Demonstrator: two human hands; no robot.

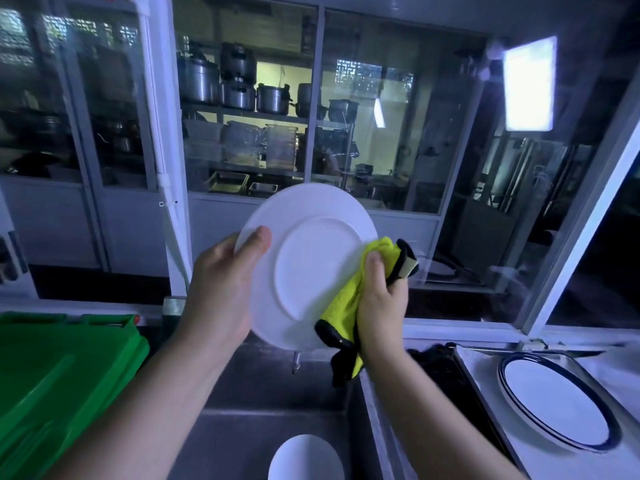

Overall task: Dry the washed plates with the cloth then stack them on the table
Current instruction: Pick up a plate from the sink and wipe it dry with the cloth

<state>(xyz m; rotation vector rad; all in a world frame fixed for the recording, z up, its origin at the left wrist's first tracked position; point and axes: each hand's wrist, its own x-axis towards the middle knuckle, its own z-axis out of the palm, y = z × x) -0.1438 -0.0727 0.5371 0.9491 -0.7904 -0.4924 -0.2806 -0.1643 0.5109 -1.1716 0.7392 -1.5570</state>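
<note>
- The left hand, centre-left of the frame, grips the white plate by its left rim, thumb on the near face and the other fingers hidden behind.
- The plate is held up in mid-frame, tilted, its underside and foot ring towards the camera.
- The right hand is curled round a bunched yellow cloth with black trim, pressing it against the plate's lower right rim.
- A steel sink lies below the hands, with a second white plate in it at bottom centre.
- Blue-rimmed plates sit stacked on the table, lower right.
- A green lid fills the lower left.
- Metal pots stand on shelves behind glass, upper centre.
</note>
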